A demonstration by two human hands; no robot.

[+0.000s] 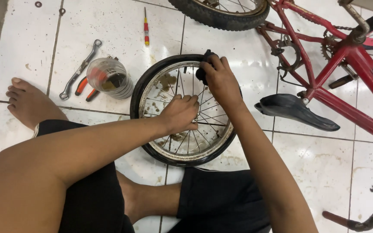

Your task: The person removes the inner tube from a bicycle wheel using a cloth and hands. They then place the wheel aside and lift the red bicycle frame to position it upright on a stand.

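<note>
Head view: small black-tyred spoked bicycle wheel (185, 111) lies flat on the white tiles, frame centre.
Left hand (180, 113): fingers curled on the hub, steadying it.
Right hand (222, 80): pinching a black rag (203, 69) against the rim's top.
Upper left: silver spanner (80, 69), orange-handled pliers (87, 88), clear plastic jar (110, 79).
Right: overturned red bicycle frame (342, 60), kept within reach.
</note>
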